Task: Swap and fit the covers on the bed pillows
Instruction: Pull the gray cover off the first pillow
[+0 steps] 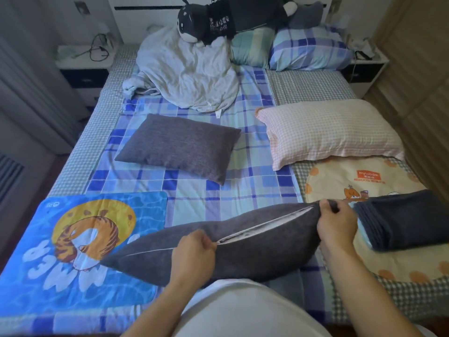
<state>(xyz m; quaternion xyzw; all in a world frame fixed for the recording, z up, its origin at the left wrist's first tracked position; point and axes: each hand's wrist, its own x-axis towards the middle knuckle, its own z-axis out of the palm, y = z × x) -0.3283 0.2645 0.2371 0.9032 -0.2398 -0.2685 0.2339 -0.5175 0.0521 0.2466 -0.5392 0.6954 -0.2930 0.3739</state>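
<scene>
The grey pillow [218, 249] is lying at the bed's near edge, its zip seam partly open and showing pale lining. The left hand [194, 251] is pinching that seam mid-length, fingers curled tight, possibly on the zip pull. The right hand [336, 224] is gripping the pillow's far-right corner, thumb and fingers closed round the fabric. Beyond this pillow a smaller grey cushion [179, 147] is resting; to its right, a pink checked pillow [330, 132] and folded navy cloth [401, 220].
</scene>
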